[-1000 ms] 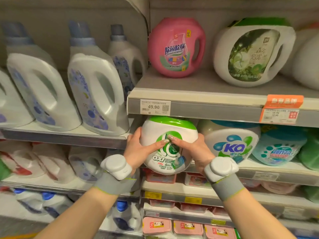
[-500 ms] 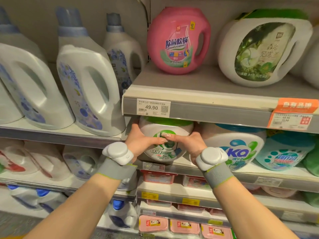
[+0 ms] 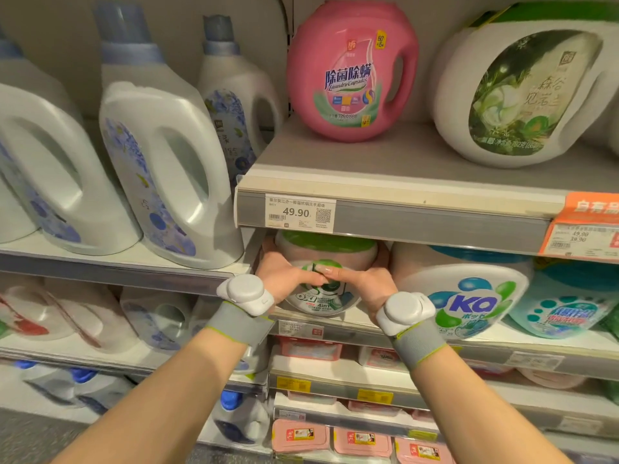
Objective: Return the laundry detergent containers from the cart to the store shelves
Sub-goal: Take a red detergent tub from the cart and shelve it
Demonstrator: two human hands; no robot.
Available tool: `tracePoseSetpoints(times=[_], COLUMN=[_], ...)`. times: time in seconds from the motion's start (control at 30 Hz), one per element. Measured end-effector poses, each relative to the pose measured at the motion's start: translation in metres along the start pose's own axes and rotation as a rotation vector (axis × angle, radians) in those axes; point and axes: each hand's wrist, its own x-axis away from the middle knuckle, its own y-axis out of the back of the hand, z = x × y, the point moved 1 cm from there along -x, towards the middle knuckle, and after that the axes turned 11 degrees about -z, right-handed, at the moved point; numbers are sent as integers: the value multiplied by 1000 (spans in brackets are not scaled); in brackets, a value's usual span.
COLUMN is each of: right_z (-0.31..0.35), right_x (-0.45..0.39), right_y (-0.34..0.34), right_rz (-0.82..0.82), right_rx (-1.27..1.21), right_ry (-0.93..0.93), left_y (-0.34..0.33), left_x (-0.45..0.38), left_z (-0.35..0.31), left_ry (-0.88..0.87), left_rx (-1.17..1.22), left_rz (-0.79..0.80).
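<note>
Right, placement step, nearly seated. OXI capsule tub (image 3: 321, 262), white body with green lid, sits on the middle shelf (image 3: 355, 321) under the 49.90 price tag (image 3: 299, 212), between the shelf divider on the left and the KO tub (image 3: 465, 296) just beside it on the right.

Grip state: both hands on the tub. Left hand (image 3: 284, 279) wraps the tub's left flank, right hand (image 3: 365, 283) the right flank, fingers curled round the sides, index fingers laid across the front label and meeting near its centre. Not spread, not pressed flat; a two-sided clamp on the tub.

Key relation: tub lies straight ahead of both hands, further into the shelf, so any remaining push is directly away from the person. Both hands about equally near, one per side. Tub is squat and round with no clear long axis; it stands upright, label facing out. Lid top is close under the upper shelf lip (image 3: 402, 216), so clearance overhead looks tight. I'd keep the push level, no lift.

My read: tub base already bears on the shelf, front edge roughly in line with the KO tub's. What's left is a small shove back, then letting go sideways. Right hand has little room against the KO tub; pulling it out toward the near side looks safer than sliding right.

Cart not in view; can't tell how many containers remain.
</note>
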Motion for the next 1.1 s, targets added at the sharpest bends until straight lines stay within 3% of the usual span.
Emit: tracePoseSetpoints(times=[0.43, 0.67, 0.97, 1.1], right_z=[6, 4, 3, -32], right_x=[29, 78, 180, 239], right_y=[0, 2, -17, -34], right_rz=[-160, -271, 13, 251], right_rx=[324, 283, 286, 270], right_ry=[143, 337, 666, 681], left_y=[8, 40, 112, 152], left_x=[15, 44, 150, 223], left_z=[6, 24, 65, 120], left_ry=[-85, -359, -531, -481], left_rx=[-120, -72, -16, -27], left_rz=[-36, -166, -303, -440])
